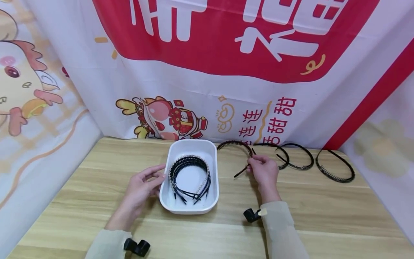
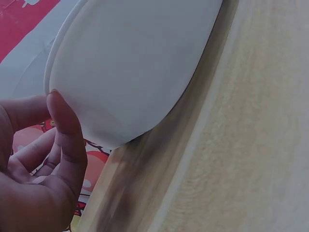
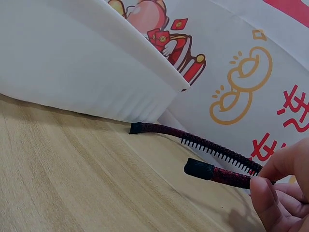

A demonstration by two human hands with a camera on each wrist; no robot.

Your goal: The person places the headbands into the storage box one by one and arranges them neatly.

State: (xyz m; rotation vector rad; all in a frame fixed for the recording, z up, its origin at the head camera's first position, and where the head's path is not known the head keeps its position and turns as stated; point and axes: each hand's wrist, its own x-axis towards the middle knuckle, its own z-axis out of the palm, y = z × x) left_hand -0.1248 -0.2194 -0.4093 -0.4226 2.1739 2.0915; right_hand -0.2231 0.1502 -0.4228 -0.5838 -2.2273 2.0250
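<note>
A white plastic tub stands on the table with several black headbands nested inside, some edged with light beads. My left hand grips the tub's left rim between thumb and fingers; the left wrist view shows the thumb at the rim. To the right of the tub, my right hand pinches a dark headband by one side. In the right wrist view this headband shows a dark red, glittery band, inner comb teeth and black end tips. One of its ends lies close to the tub wall.
Several more dark toothed headbands lie to the right, including one behind my right hand, another headband beside it, and one at the far right. A printed cloth hangs along the wooden table's back edge.
</note>
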